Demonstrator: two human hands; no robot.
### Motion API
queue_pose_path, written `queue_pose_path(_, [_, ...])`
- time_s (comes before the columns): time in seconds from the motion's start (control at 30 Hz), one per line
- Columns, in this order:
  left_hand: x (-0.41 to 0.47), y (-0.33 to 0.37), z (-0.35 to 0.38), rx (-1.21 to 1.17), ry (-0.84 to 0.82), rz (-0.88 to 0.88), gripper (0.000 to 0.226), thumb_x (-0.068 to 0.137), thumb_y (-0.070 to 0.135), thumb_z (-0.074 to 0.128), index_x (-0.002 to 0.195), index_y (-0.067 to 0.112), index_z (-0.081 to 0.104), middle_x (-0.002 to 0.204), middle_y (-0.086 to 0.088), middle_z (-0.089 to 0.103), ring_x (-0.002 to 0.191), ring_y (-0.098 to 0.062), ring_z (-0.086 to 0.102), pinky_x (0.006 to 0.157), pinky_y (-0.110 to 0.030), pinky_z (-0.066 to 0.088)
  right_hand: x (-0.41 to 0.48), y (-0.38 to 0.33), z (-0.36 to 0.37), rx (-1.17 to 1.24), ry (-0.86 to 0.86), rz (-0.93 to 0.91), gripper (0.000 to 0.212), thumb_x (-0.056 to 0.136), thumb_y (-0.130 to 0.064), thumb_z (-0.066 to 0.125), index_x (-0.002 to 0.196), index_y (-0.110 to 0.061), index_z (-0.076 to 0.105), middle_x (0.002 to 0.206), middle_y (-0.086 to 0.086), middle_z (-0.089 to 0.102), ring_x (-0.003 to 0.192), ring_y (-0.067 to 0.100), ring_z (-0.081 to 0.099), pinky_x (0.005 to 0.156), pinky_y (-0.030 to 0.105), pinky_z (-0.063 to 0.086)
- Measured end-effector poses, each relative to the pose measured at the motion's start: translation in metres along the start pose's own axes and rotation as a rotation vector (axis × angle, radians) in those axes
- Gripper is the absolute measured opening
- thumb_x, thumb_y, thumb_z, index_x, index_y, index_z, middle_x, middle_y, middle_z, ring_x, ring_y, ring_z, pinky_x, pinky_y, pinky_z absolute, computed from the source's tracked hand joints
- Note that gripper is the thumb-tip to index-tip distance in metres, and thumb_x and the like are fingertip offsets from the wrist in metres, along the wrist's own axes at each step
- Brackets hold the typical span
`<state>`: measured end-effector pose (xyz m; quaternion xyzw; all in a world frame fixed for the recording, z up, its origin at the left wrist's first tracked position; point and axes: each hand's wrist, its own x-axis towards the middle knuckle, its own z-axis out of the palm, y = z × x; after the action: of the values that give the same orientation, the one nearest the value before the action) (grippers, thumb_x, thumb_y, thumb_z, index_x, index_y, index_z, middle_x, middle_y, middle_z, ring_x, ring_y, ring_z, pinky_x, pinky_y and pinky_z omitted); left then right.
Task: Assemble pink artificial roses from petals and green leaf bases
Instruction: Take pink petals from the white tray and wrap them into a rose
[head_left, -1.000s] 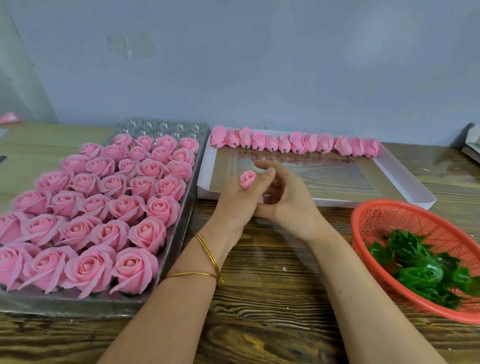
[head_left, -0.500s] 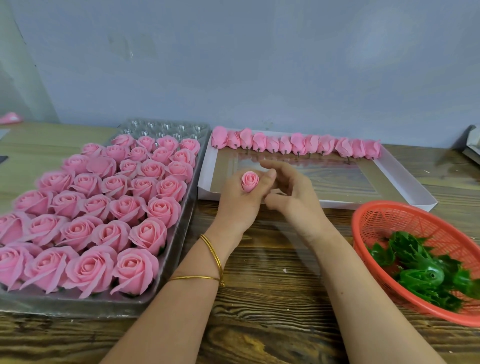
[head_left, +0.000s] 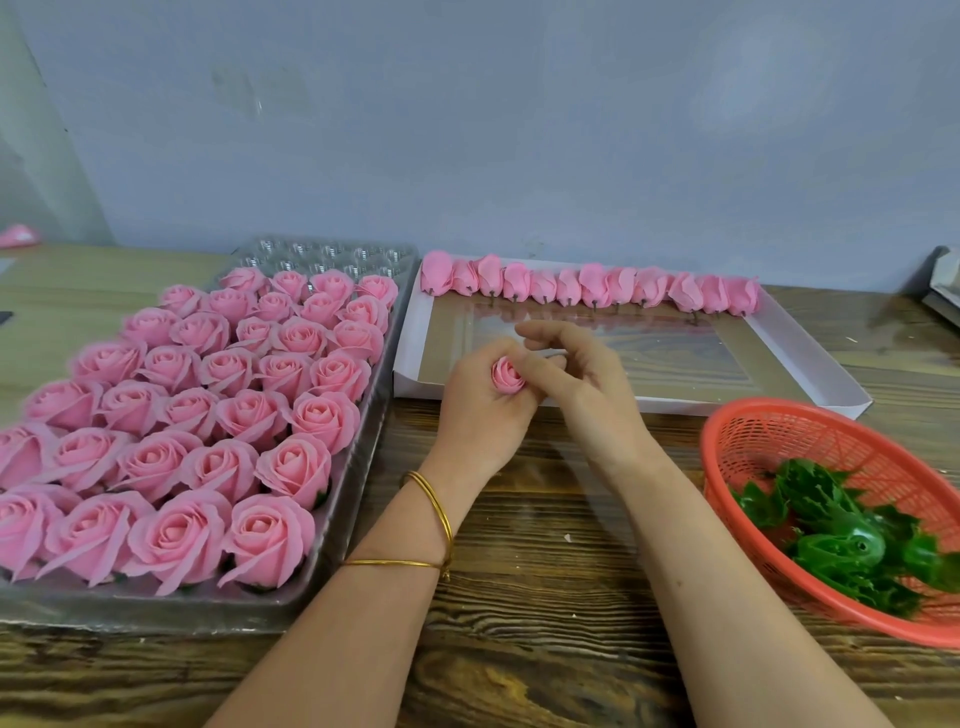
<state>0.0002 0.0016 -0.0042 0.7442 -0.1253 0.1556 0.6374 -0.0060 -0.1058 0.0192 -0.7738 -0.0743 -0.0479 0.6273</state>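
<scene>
Holding item: one small pink rosebud (head_left: 508, 375), petals wound tight, open face toward the camera, raised above the near edge of the white cardboard tray (head_left: 810, 358).

Left grip (head_left: 483, 415): clenched round the lower part of the rosebud, fingers wrapped beneath and behind it; the base of the bud is hidden inside the hand. Two thin gold bangles (head_left: 434, 506) sit on this wrist.

Right grip (head_left: 584, 387): thumb and one finger touching the right side of the rosebud, the other fingers loosely curved above; whether it pinches a petal or merely rests against it cannot be told.

White cardboard tray: shallow, lying on the counter (head_left: 545, 577) just beyond the hands. A single row of pink buds (head_left: 589, 285) lies along its far edge, short stems pointing toward the person.

Red plastic basket (head_left: 753, 436): at the right, near the right forearm, partly cut off by the frame. It contains a heap of green leaf bases (head_left: 844, 543).

Clear plastic tray (head_left: 363, 467): at the left, beside the left forearm. It holds finished pink roses (head_left: 306, 462) in close rows, with the farthest cells unfilled.

Counter: dark wood grain. A grey-blue wall (head_left: 519, 130) stands behind.
</scene>
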Motion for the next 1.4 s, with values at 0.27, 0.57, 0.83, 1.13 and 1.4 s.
queue_pose_path(0.27, [-0.001,-0.001,0.000,0.013,-0.022,-0.001,0.030,0.084,0.023,0.074,0.060,0.028,0.056,0.058,0.016,0.058,0.063,-0.002,0.055,0.061,-0.016,0.045,-0.002,-0.003,-0.003,0.058,-0.042,0.004,0.058,0.066,-0.029,0.071,0.123,-0.017,0.063,0.121,0.003,0.060,0.114,0.016,0.060,0.104,0.034,0.048])
queue_pose_path(0.57, [0.000,0.002,-0.001,-0.097,0.028,-0.067,0.030,0.089,0.029,0.067,0.070,0.006,0.064,0.063,-0.005,0.064,0.062,-0.015,0.060,0.060,-0.025,0.050,0.001,0.002,-0.002,0.210,-0.013,0.017,0.021,0.095,-0.028,0.058,0.106,-0.012,0.068,0.095,0.002,0.069,0.088,0.008,0.067,0.079,0.023,0.055])
queue_pose_path(0.83, [0.000,0.006,-0.001,-0.234,0.182,-0.089,0.032,0.089,0.023,0.068,0.069,0.000,0.059,0.060,-0.002,0.057,0.060,-0.010,0.055,0.059,-0.022,0.047,0.006,0.006,-0.002,0.283,0.001,0.019,0.037,0.065,-0.012,0.050,0.097,-0.007,0.068,0.093,0.007,0.067,0.080,0.016,0.063,0.073,0.028,0.054])
queue_pose_path(1.13, [0.002,0.011,0.004,-0.541,0.191,-0.204,0.026,0.092,0.024,0.064,0.068,0.017,0.071,0.066,-0.001,0.070,0.063,-0.011,0.069,0.050,-0.021,0.051,0.001,0.013,0.008,0.069,-0.148,-0.103,0.066,0.068,0.017,0.076,0.124,-0.008,0.051,0.102,-0.002,0.066,0.083,0.004,0.067,0.073,0.023,0.056])
queue_pose_path(1.4, [0.002,0.007,0.005,-0.497,0.105,-0.187,0.033,0.074,0.037,0.074,0.080,0.007,0.063,0.075,-0.007,0.067,0.073,-0.017,0.066,0.060,-0.026,0.051,0.000,0.010,0.007,0.073,-0.085,-0.145,0.073,0.064,-0.001,0.079,0.123,-0.031,0.048,0.109,0.005,0.070,0.100,0.024,0.069,0.088,0.039,0.057])
